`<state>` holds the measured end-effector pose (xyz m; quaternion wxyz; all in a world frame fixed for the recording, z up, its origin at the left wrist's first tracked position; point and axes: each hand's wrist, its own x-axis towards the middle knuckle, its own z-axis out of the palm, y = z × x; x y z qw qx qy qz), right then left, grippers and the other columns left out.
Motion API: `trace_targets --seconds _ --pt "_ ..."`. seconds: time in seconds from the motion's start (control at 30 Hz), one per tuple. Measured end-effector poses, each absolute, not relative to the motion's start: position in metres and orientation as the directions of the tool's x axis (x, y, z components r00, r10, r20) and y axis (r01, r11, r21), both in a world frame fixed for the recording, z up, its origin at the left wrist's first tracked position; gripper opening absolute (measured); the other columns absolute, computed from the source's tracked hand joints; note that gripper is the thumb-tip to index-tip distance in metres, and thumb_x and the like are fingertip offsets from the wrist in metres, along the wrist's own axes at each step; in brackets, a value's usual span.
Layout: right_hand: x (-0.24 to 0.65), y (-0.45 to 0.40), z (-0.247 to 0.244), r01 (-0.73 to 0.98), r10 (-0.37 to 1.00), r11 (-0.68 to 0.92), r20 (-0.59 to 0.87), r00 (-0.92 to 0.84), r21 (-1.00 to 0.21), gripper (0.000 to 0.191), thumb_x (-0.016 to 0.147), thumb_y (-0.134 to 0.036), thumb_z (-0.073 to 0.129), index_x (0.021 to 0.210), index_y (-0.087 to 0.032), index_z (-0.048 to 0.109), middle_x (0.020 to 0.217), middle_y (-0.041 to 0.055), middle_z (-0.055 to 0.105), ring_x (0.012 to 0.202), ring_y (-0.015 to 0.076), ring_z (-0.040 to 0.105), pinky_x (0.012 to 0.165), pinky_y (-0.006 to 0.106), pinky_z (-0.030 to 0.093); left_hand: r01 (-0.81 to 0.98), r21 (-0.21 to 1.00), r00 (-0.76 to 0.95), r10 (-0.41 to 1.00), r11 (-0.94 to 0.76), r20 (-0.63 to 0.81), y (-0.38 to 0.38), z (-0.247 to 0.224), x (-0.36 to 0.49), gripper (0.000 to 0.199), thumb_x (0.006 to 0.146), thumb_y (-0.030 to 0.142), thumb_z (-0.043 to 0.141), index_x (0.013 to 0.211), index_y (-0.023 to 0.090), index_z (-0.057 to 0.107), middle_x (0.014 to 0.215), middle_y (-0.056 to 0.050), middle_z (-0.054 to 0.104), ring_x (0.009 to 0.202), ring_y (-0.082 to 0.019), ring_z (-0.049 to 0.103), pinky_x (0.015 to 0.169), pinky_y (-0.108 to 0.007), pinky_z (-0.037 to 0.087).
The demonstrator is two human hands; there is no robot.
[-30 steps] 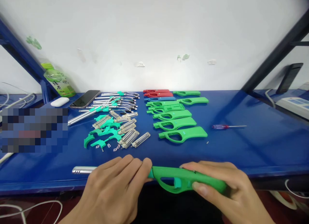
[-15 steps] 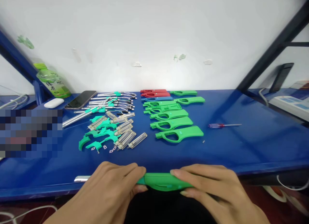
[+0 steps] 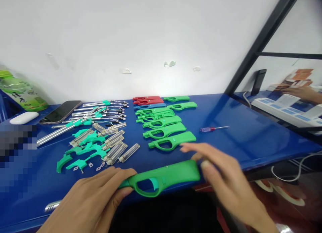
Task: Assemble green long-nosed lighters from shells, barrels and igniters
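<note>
A green utility lighter (image 3: 173, 174) with a teal trigger is in front of me, its flat side and finger loop facing me. My left hand (image 3: 100, 196) pinches its neck between thumb and fingers; a metal tube (image 3: 52, 205) sticks out to the left of that hand. My right hand (image 3: 226, 179) is at the lighter's butt end with fingers spread; whether a fingertip touches it I cannot tell. Just beyond lie several green lighter shells (image 3: 182, 138), with two red shells (image 3: 148, 102) and a blue shell (image 3: 151, 106) behind them.
Left on the blue table (image 3: 213, 149) lie teal triggers (image 3: 77, 164), clear fuel tanks (image 3: 129, 152), metal tubes with wires (image 3: 88, 114), a phone (image 3: 61, 111), a white case (image 3: 24, 118) and a bottle (image 3: 22, 92). A screwdriver (image 3: 213, 128) lies right. Another person's hand (image 3: 304, 92) shows far right.
The view has turned to the right. My right hand has loosened from the lighter and its fingers have spread. The lighter now shows its broad side; my left hand keeps its hold.
</note>
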<state>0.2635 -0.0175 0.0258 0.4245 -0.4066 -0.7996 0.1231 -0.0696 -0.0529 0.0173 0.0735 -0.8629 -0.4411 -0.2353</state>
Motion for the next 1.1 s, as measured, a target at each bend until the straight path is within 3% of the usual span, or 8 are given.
trace_targets --seconds 0.13,0.27,0.43,0.57,0.67,0.77,0.97,1.1 --pt "0.303 0.004 0.022 0.746 0.79 0.416 0.612 -0.014 -0.52 0.024 0.108 -0.041 0.058 0.118 -0.031 0.077 0.114 0.0011 0.081 0.091 0.0177 0.077 0.076 0.027 0.06 0.797 0.133 0.487 0.757 -0.589 0.434 -0.044 0.019 -0.07 0.029 0.114 0.038 0.043 0.132 0.031 0.065 0.119 0.001 0.075 0.107 -0.014 0.074 0.095 -0.017 0.057" --pt "0.326 0.023 0.01 0.799 0.841 0.434 0.505 -0.194 -0.416 0.022 0.103 -0.048 0.067 0.111 -0.032 0.079 0.108 -0.0008 0.082 0.081 0.0186 0.075 0.066 0.029 0.056 0.795 0.077 0.516 0.737 -0.602 0.436 -0.041 0.012 -0.074 0.031 0.114 0.035 0.042 0.134 0.03 0.066 0.122 0.0 0.072 0.11 -0.014 0.072 0.096 -0.018 0.056" --pt "0.326 0.029 0.002 0.8 0.847 0.446 0.477 -0.234 -0.401 0.026 0.101 -0.055 0.068 0.113 -0.035 0.08 0.115 -0.0011 0.081 0.089 0.0216 0.076 0.073 0.033 0.056 0.811 -0.121 0.563 0.707 -0.573 0.428 -0.05 0.005 -0.076 0.043 0.112 0.035 0.044 0.153 0.03 0.055 0.141 -0.004 0.067 0.129 -0.023 0.065 0.11 -0.034 0.054" --pt "0.318 0.02 0.008 0.793 0.843 0.455 0.483 -0.238 -0.405 0.024 0.102 -0.052 0.069 0.112 -0.034 0.079 0.113 -0.0005 0.08 0.091 0.0212 0.075 0.072 0.032 0.056 0.814 -0.093 0.535 0.679 -0.573 0.502 -0.052 0.008 -0.048 0.048 0.111 0.046 0.048 0.155 0.027 0.054 0.142 -0.007 0.066 0.13 -0.028 0.062 0.107 -0.044 0.055" --pt "0.305 0.009 0.015 0.734 0.805 0.544 0.499 -0.321 -0.406 0.021 0.102 -0.047 0.07 0.12 -0.036 0.076 0.118 -0.002 0.079 0.102 0.019 0.075 0.088 0.031 0.059 0.798 -0.076 0.537 0.647 -0.599 0.542 -0.049 0.009 -0.026 0.041 0.111 0.04 0.052 0.147 0.022 0.06 0.133 -0.008 0.07 0.12 -0.027 0.065 0.1 -0.043 0.055" --pt "0.288 -0.001 0.019 0.653 0.74 0.661 0.464 -0.486 -0.37 0.036 0.101 -0.045 0.072 0.137 -0.04 0.068 0.134 -0.0032 0.076 0.122 0.019 0.071 0.107 0.033 0.057 0.788 -0.043 0.537 0.652 -0.614 0.536 -0.048 0.004 -0.018 0.039 0.11 0.03 0.054 0.147 0.02 0.059 0.13 -0.008 0.07 0.117 -0.026 0.064 0.099 -0.042 0.054" --pt "0.267 -0.006 0.011 0.579 0.689 0.725 0.396 -0.608 -0.373 0.035 0.109 -0.033 0.061 0.143 -0.035 0.066 0.138 0.0018 0.074 0.126 0.0185 0.069 0.109 0.036 0.058 0.754 -0.083 0.61 0.647 -0.652 0.457 -0.047 -0.002 -0.025 0.047 0.111 0.026 0.051 0.156 0.015 0.051 0.134 -0.012 0.069 0.122 -0.028 0.063 0.101 -0.044 0.058" --pt "0.267 -0.009 0.006 0.623 0.714 0.698 0.41 -0.567 -0.354 0.035 0.109 -0.034 0.059 0.143 -0.037 0.067 0.16 0.0042 0.056 0.141 0.0237 0.06 0.11 0.041 0.059 0.728 -0.199 0.671 0.623 -0.656 0.402 -0.049 -0.002 -0.026 0.046 0.112 0.022 0.045 0.156 0.013 0.053 0.135 -0.013 0.07 0.12 -0.032 0.067 0.098 -0.049 0.06"
